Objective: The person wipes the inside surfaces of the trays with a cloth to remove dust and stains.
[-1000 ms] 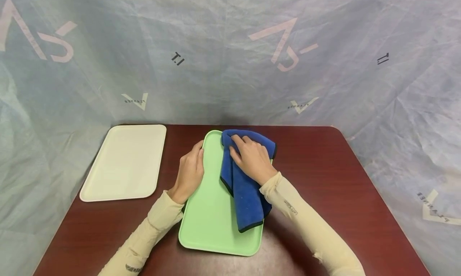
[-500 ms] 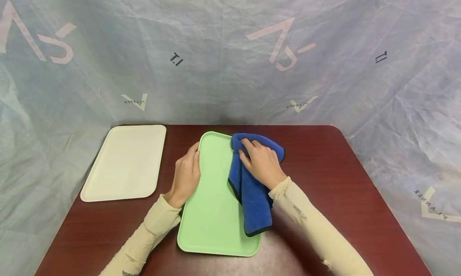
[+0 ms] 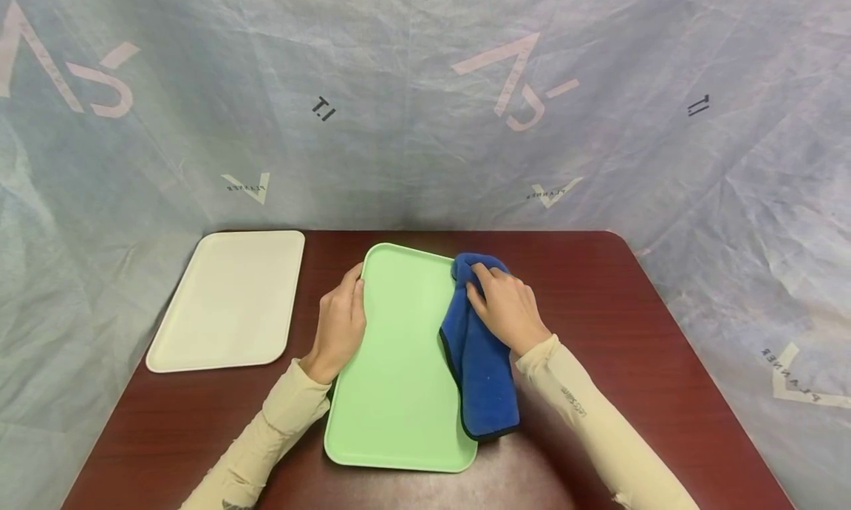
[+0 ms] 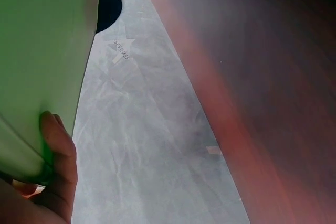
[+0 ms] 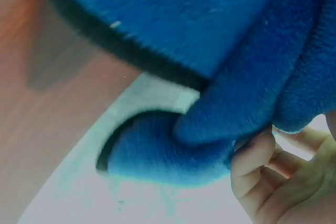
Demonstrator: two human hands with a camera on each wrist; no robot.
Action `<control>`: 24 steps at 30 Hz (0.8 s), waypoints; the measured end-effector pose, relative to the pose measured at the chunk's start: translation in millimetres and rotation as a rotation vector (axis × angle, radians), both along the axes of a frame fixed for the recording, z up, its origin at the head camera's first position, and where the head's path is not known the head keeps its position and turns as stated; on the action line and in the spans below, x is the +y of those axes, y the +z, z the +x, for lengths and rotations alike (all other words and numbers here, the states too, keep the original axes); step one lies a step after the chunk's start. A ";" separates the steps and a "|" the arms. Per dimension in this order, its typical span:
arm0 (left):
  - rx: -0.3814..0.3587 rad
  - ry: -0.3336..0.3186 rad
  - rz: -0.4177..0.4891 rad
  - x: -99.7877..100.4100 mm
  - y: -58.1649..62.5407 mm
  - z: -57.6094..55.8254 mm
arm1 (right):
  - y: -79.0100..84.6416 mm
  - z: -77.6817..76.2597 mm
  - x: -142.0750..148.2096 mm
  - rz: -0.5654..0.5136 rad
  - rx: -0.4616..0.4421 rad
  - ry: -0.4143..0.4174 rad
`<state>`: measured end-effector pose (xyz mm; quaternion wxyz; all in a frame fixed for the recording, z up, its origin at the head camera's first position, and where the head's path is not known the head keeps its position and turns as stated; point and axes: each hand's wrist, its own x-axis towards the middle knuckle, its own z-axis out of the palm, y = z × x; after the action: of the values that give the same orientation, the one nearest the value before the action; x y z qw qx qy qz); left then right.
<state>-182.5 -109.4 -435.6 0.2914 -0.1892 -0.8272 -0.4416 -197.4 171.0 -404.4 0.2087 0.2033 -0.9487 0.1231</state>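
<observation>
Head view, green tray: between the 2 hands, its long axis running away from the person.
Blue cloth: draped along the tray's right long edge, its black-trimmed lower end hanging towards the person; the right hand is the nearer.
Right fingers: on the cloth near the tray's far right corner; bare green surface lies to their left.
Left hand: gripping the left long edge, well apart from the cloth.
White tray: on the table, left of the green tray, no writing seen.
Backdrop writing: "PLANNER" mirrored, repeated; "T.I" 2 times, turned over; large pink characters, unclear.
Right sleeve print: probably "Let'sSlim", small.
Left wrist view, fingers: curled under the tray's edge; backdrop shows between tray and table, so this side is raised.
Right wrist view, fingers: bent, holding bunched cloth; whether they also grip the rim, I cannot tell.
</observation>
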 end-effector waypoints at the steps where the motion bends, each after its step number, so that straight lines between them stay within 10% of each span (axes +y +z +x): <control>1: -0.001 -0.001 0.001 0.0 0.1 0.3 | -0.8 0.6 1.5 0.000 -0.006 -0.004; 24: 0.018 -0.012 0.002 2.6 1.3 0.8 | -12.1 12.7 -2.6 0.030 -0.015 0.043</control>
<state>-181.7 -106.7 -434.3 0.2965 -0.1980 -0.8228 -0.4426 -184.8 168.4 -416.5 0.1956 0.2260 -0.9473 0.1151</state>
